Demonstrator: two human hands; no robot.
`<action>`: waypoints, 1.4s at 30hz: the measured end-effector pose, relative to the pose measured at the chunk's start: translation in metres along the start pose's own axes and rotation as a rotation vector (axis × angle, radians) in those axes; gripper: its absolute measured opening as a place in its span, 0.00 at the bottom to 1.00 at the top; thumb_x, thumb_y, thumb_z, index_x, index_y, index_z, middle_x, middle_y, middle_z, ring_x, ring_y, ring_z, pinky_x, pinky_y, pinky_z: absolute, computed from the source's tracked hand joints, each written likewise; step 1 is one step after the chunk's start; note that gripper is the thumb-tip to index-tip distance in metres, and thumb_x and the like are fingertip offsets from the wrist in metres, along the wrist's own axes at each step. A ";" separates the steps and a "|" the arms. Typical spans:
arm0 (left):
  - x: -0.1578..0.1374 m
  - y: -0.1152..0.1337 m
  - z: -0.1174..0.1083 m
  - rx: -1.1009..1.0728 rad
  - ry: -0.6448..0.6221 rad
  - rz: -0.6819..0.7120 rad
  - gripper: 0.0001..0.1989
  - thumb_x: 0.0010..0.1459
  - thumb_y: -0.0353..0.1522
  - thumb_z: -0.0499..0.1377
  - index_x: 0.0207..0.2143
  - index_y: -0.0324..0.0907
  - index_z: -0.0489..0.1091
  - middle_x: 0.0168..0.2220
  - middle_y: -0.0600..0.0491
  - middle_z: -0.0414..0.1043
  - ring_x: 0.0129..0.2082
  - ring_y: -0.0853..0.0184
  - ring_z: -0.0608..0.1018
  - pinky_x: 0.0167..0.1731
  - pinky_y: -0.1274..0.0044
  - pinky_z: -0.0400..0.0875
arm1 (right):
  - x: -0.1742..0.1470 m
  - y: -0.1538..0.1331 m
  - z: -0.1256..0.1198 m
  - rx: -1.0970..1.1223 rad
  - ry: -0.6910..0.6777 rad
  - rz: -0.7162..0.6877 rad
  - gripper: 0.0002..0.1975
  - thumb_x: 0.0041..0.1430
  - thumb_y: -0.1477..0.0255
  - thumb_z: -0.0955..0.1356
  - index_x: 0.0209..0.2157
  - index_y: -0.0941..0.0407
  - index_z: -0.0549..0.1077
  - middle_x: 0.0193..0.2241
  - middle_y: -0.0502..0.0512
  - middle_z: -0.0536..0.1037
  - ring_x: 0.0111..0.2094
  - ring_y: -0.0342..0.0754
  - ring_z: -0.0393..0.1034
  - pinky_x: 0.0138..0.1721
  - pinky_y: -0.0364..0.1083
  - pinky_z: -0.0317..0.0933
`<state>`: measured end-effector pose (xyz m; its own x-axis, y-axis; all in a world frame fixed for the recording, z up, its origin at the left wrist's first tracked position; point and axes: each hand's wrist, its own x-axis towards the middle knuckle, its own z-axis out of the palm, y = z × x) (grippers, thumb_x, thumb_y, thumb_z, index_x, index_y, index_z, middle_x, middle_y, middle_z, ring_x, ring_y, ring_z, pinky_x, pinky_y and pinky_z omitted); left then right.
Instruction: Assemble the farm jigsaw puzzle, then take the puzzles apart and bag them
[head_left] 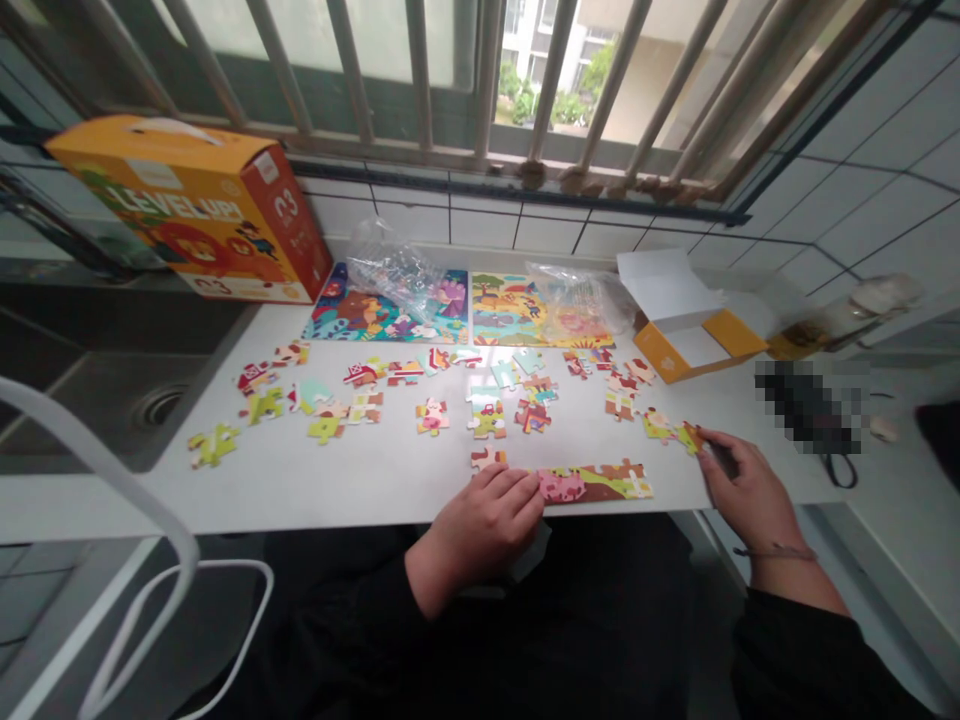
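My left hand [487, 515] lies at the counter's front edge, fingers together and bent over the left end of a joined puzzle strip [592, 484] with pink pigs. Its thumb is hidden. A brown-and-pink puzzle piece [487, 457] shows just beyond its fingers. On the right, my right hand [742, 480] pinches a yellow-green puzzle piece [688, 438] between thumb and fingers, low over the counter. Touching or nearly touching it is another green piece [657, 426]. Farther in, a piece with a red tractor [488, 410] and a pig-face piece [432, 416] lie face up.
Several loose pieces [365, 408] are spread across the white counter [397, 470]. Behind them are two picture sheets [495, 320] under crumpled clear plastic [390, 265]. An orange box [187, 210] stands by the sink [97, 400]; an opened small box [697, 345] is right. A white cable [127, 480] crosses left.
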<state>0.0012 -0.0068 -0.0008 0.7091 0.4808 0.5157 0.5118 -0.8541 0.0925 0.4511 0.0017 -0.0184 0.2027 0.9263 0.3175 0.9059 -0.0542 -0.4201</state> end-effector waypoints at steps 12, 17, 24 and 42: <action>-0.002 0.003 -0.006 0.027 -0.076 -0.005 0.14 0.75 0.33 0.56 0.57 0.37 0.76 0.57 0.40 0.80 0.54 0.57 0.80 0.56 0.63 0.73 | 0.001 0.010 -0.001 -0.080 -0.043 0.050 0.29 0.63 0.49 0.64 0.55 0.53 0.79 0.52 0.66 0.82 0.53 0.66 0.78 0.56 0.62 0.71; -0.002 0.004 -0.008 0.042 -0.093 0.009 0.14 0.74 0.34 0.58 0.55 0.36 0.76 0.58 0.40 0.79 0.55 0.56 0.79 0.56 0.62 0.73 | 0.001 0.013 0.000 -0.086 -0.044 0.023 0.27 0.63 0.50 0.65 0.54 0.50 0.78 0.52 0.66 0.82 0.53 0.68 0.78 0.54 0.63 0.71; -0.002 0.003 -0.009 0.041 -0.109 0.019 0.14 0.74 0.34 0.59 0.55 0.37 0.77 0.58 0.40 0.79 0.55 0.56 0.79 0.57 0.62 0.72 | 0.001 0.011 -0.001 -0.091 -0.035 0.032 0.26 0.62 0.50 0.64 0.53 0.49 0.79 0.52 0.67 0.82 0.54 0.70 0.77 0.53 0.65 0.71; -0.002 0.003 -0.009 0.035 -0.103 0.013 0.14 0.75 0.35 0.58 0.55 0.38 0.77 0.58 0.40 0.78 0.56 0.56 0.79 0.58 0.62 0.72 | 0.001 0.011 -0.001 -0.107 -0.039 0.001 0.25 0.63 0.51 0.63 0.53 0.49 0.79 0.53 0.67 0.82 0.54 0.69 0.77 0.52 0.64 0.72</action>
<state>-0.0033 -0.0121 0.0056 0.7607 0.4892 0.4266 0.5179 -0.8537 0.0554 0.4617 0.0014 -0.0221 0.1909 0.9401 0.2825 0.9406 -0.0929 -0.3264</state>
